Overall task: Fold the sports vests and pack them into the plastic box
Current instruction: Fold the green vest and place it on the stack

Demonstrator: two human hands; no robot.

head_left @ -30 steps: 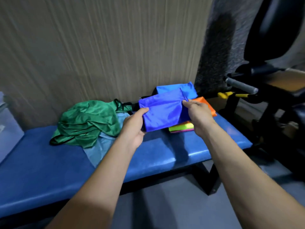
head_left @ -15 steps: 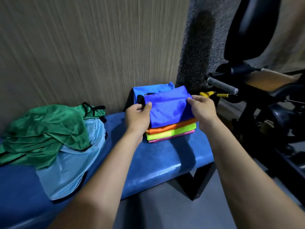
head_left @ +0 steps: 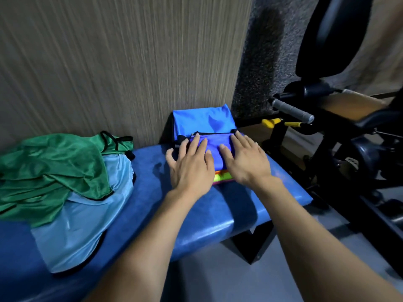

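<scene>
Both hands lie flat, fingers straight, pressing a folded violet vest (head_left: 214, 147) atop a stack of folded vests (head_left: 222, 178) on the blue bench (head_left: 218, 219): left hand (head_left: 192, 166), right hand (head_left: 245, 159). Behind stands a folded blue vest (head_left: 202, 119). Unfolded green vest (head_left: 52, 171) lies over a pale blue vest (head_left: 85, 219) at left.

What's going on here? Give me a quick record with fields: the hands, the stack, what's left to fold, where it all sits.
left hand: flat, pressing on the purple-blue vest
right hand: flat, pressing on the same vest
stack: purple-blue on top, then orange, yellow-green, pink edges
unfolded: green vest lying over a light blue vest
surface: blue padded bench
plastic box: not in view
</scene>
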